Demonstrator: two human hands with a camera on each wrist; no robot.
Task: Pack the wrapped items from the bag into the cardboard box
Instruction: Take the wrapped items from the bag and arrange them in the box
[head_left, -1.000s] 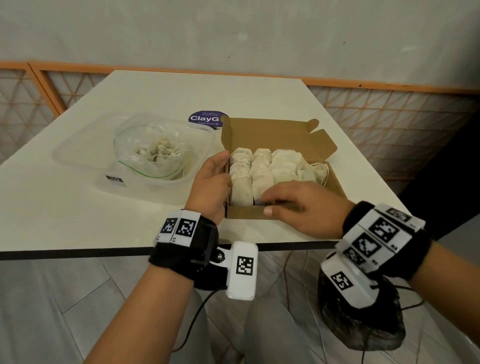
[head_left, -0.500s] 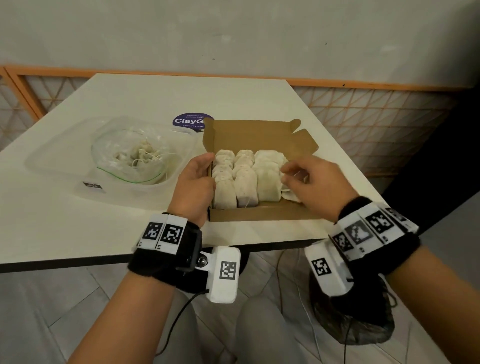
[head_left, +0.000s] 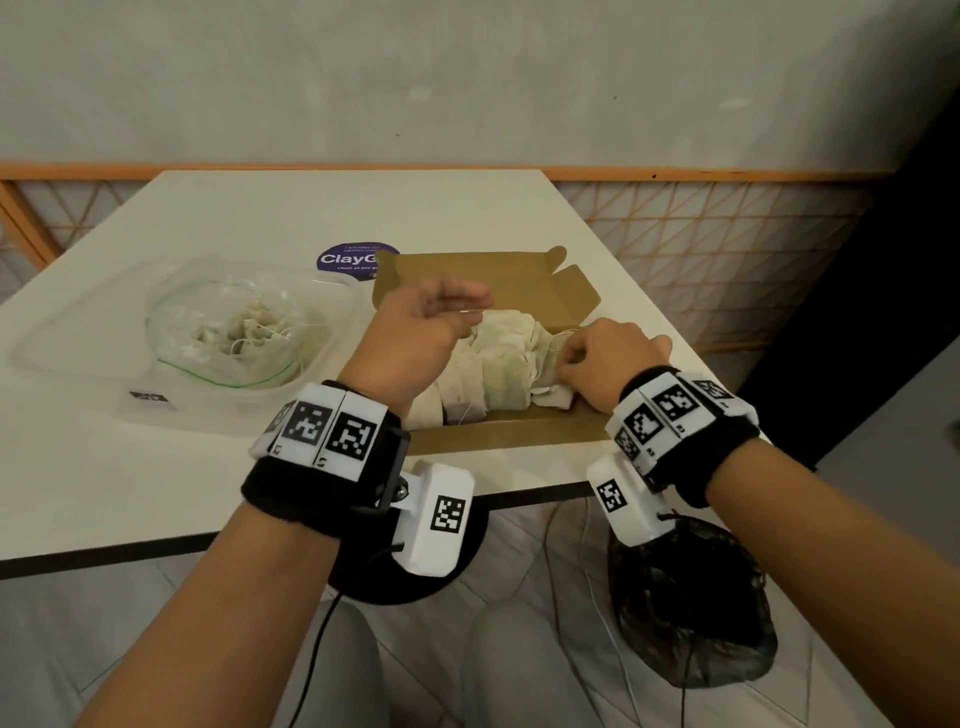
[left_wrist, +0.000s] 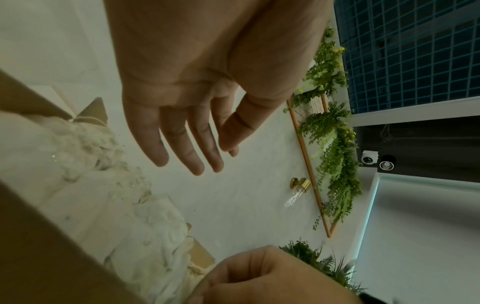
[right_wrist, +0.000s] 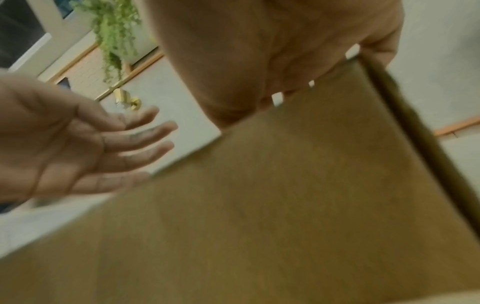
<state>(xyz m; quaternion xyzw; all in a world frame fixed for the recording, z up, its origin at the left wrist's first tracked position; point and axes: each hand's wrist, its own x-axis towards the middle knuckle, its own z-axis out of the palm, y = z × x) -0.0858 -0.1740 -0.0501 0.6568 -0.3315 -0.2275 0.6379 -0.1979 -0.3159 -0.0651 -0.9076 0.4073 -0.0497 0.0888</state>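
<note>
Left hand (head_left: 415, 332) hovers over the open brown cardboard box (head_left: 498, 439) on the white table (head_left: 171, 467), fingers loose and straight, gripping nothing. Right hand (head_left: 608, 358) is down at the box's right side, fingers curled onto the pale wrapped packets (head_left: 498, 374) lined up inside. More packets sit in the clear zip bag (head_left: 234, 338), left of the box.

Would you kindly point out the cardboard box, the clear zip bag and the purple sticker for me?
cardboard box (head_left: 509, 435): head view, on its near front wall.
clear zip bag (head_left: 176, 332): head view, on its bare left side.
purple sticker (head_left: 345, 260): head view, on its lettering.
</note>
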